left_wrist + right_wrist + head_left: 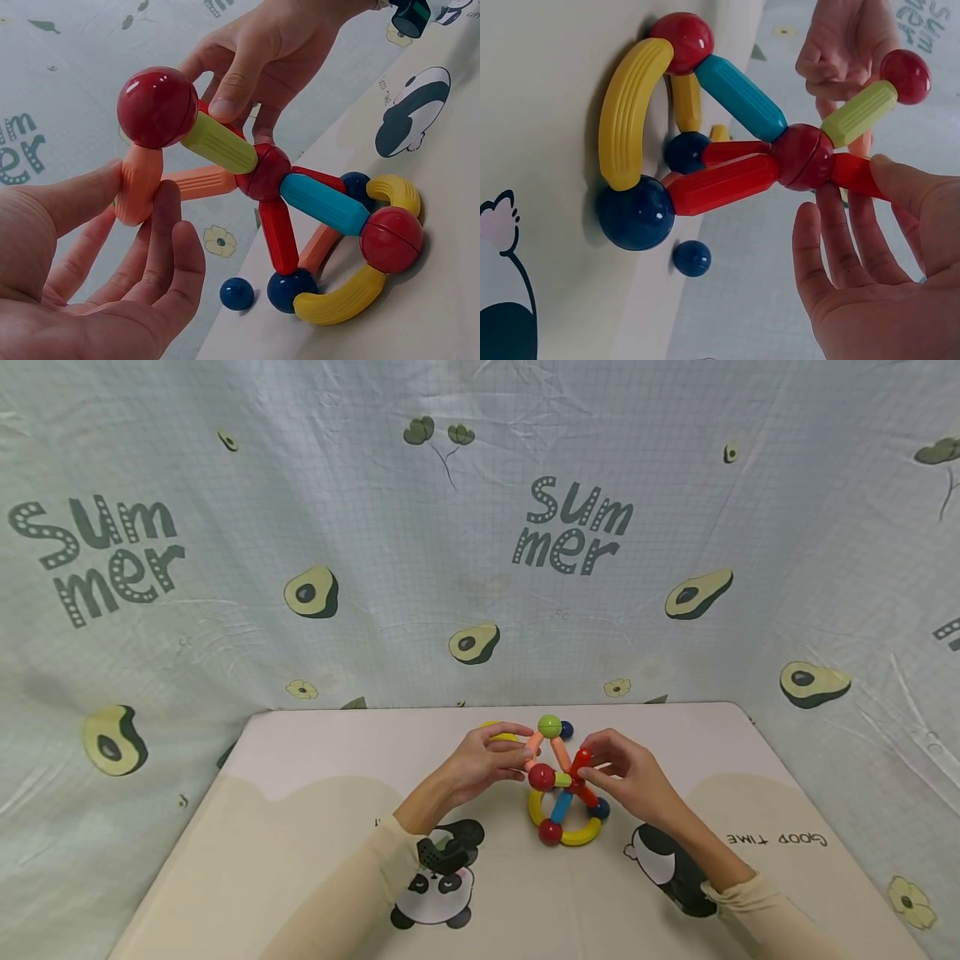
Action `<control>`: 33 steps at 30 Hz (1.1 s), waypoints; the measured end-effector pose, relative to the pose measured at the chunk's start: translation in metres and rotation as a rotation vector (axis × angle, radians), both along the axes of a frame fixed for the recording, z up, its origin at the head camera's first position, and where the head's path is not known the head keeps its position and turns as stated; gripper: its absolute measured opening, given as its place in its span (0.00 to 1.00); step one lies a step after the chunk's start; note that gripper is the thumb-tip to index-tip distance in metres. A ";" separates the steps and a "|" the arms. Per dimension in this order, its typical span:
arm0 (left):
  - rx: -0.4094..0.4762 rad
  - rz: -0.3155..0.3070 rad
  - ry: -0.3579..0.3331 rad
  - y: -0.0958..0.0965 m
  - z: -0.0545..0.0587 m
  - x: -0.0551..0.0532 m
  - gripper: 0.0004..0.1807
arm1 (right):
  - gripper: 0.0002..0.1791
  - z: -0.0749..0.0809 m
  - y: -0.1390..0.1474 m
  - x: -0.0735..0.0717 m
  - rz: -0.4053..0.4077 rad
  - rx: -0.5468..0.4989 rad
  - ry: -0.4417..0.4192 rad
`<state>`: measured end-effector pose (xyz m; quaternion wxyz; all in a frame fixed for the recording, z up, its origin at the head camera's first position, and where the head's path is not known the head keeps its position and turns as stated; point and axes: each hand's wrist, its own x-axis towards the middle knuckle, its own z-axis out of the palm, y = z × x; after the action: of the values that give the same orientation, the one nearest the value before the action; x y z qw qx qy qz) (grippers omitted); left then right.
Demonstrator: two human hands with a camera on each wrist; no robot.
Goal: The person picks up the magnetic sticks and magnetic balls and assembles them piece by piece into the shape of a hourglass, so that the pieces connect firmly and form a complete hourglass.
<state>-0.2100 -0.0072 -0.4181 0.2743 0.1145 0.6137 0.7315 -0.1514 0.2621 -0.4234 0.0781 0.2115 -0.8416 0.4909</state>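
Observation:
Both hands are on an upright structure of coloured rods and balls. In the left wrist view my left hand (112,277) pinches a peach rod (139,187) under a red ball (156,106). A lime rod (220,144) joins that ball to the central red ball (264,172). My right hand (885,270) pinches a short red rod (855,174) on the central ball in the right wrist view. Below, a blue rod (741,97) and red rods lead to a ring of curved yellow rods (626,112) on the table. A green ball (549,726) tops the structure.
A loose dark blue ball (567,729) lies behind the structure. Partly hidden by the left hand, a yellow piece (501,732) lies at the back of the table (315,827). A patterned cloth (390,568) hangs behind and beside it.

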 end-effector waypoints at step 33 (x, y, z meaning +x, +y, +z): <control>0.005 0.012 -0.019 -0.003 -0.002 0.002 0.23 | 0.21 -0.017 0.029 -0.076 -0.019 0.116 -0.214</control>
<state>-0.2076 -0.0097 -0.4197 0.2754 0.1047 0.6101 0.7355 -0.2272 0.2907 -0.4402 -0.0201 0.1541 -0.8740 0.4604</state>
